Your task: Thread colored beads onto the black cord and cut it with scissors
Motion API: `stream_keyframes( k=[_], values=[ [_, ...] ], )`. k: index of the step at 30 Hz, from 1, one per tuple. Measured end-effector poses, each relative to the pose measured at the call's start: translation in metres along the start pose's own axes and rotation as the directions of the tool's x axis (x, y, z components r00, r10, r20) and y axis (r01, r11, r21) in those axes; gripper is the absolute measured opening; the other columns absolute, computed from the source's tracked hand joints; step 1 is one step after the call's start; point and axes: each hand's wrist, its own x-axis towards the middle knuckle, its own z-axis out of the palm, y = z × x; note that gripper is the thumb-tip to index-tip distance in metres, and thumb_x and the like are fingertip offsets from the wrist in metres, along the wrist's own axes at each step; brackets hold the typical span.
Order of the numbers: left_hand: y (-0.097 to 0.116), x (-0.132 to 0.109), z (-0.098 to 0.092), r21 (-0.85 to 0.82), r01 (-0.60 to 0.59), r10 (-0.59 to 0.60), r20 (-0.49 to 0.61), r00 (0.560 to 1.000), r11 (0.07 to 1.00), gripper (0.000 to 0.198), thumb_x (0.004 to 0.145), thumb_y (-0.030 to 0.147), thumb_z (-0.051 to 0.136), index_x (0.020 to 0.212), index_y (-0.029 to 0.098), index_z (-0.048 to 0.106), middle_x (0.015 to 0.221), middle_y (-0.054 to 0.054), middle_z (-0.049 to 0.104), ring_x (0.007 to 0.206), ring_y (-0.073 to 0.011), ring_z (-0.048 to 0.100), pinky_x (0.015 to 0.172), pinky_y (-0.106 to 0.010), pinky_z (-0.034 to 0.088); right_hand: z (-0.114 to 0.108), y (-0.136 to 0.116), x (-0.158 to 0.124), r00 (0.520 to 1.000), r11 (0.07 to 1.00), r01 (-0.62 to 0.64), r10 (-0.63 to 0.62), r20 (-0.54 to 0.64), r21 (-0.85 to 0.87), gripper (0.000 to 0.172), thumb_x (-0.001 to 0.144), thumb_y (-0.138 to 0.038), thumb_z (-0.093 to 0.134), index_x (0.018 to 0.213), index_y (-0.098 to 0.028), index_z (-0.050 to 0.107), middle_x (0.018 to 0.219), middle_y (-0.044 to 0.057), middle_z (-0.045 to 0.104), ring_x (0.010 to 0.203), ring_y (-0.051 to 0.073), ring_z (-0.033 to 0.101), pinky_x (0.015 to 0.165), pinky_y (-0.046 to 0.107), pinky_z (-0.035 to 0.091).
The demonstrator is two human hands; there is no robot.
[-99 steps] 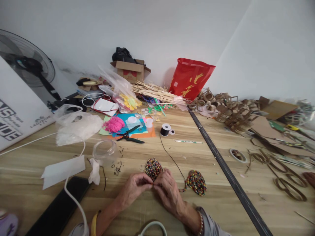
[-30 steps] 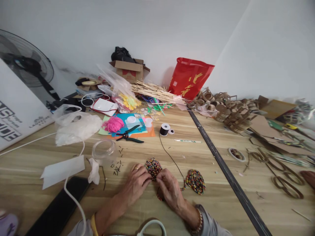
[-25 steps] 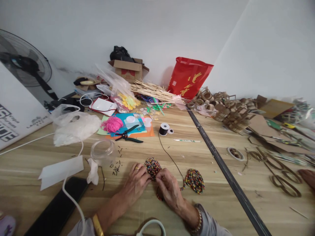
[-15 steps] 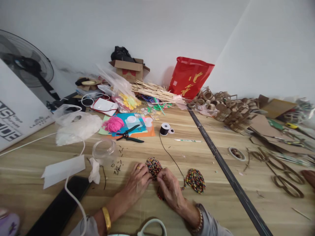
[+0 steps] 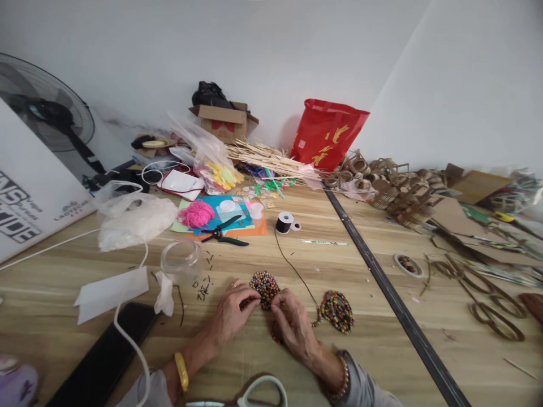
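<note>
A round cluster of multicoloured beads (image 5: 264, 287) sits on the table between my two hands. My left hand (image 5: 235, 310) is closed at its left side, thumb and fingertips pinched together; what they hold is too small to make out. My right hand (image 5: 293, 323) is closed in a pinch at the lower right edge of the cluster, on the bead string (image 5: 275, 338) that shows below its fingers. To its right lies a coiled strand of beads (image 5: 337, 312), with dark cord (image 5: 297, 270) running back to a black spool (image 5: 284, 223).
Green-handled pliers (image 5: 223, 230) and pink yarn (image 5: 195, 213) lie on coloured sheets. Light-handled scissors (image 5: 262, 390) are at the near edge. Left are a clear round container (image 5: 181, 255), a white cable (image 5: 131, 338) and a black slab (image 5: 104, 356). A dark strip (image 5: 382, 277) crosses the table.
My left hand has shifted slightly left and opened a small space from the bead cluster, its fingers now drawn to a pinch. My right hand stays almost where it was.
</note>
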Motion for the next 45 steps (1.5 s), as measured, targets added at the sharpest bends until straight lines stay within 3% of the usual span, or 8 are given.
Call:
stream_keyframes(
  k=[4, 10, 28, 45],
  values=[
    [0.0044, 0.0004, -0.003, -0.157, 0.131, -0.136, -0.019, 0.991, 0.979, 0.008, 0.074, 0.015, 0.062, 0.07, 0.017, 0.068, 0.068, -0.003, 0.069, 0.071, -0.0182, 0.062, 0.069, -0.03, 0.051, -0.0005, 0.0001, -0.001, 1.0, 1.0, -0.008, 0.008, 0.008, -0.004, 0.015, 0.093, -0.02, 0.042, 0.081, -0.02, 0.052, 0.074, 0.004, 0.055, 0.069, 0.018, 0.053, 0.061, 0.03, 0.044],
    [0.0058, -0.0012, -0.0057, -0.37, 0.337, -0.326, 0.093, 0.941, 0.866, 0.007, 0.07, 0.019, 0.064, 0.072, 0.014, 0.068, 0.073, -0.005, 0.07, 0.072, -0.0179, 0.065, 0.07, -0.028, 0.052, -0.001, -0.0003, -0.0025, 0.999, 0.999, 0.048, -0.048, 0.026, 0.0, 0.015, 0.093, -0.019, 0.041, 0.083, -0.02, 0.052, 0.076, 0.005, 0.055, 0.071, 0.018, 0.052, 0.063, 0.03, 0.044],
    [0.0013, -0.0032, -0.0032, -0.456, 0.341, -0.278, 0.202, 0.939, 0.822, 0.009, 0.069, 0.022, 0.07, 0.073, 0.014, 0.072, 0.073, -0.005, 0.071, 0.073, -0.018, 0.063, 0.071, -0.029, 0.05, -0.0017, -0.0026, -0.0007, 0.995, 0.995, 0.101, -0.101, 0.028, -0.017, 0.014, 0.091, -0.015, 0.042, 0.084, -0.022, 0.053, 0.077, 0.005, 0.057, 0.073, 0.019, 0.053, 0.064, 0.03, 0.044],
    [0.0012, -0.0028, -0.0028, -0.445, 0.321, -0.257, 0.199, 0.946, 0.836, 0.011, 0.069, 0.024, 0.07, 0.073, 0.015, 0.074, 0.073, -0.006, 0.071, 0.072, -0.0182, 0.062, 0.07, -0.029, 0.049, -0.0013, -0.0017, 0.0001, 0.99, 0.991, 0.134, -0.133, 0.039, -0.028, 0.013, 0.092, -0.016, 0.043, 0.085, -0.02, 0.053, 0.077, 0.004, 0.056, 0.073, 0.017, 0.052, 0.065, 0.028, 0.044]
  ],
)
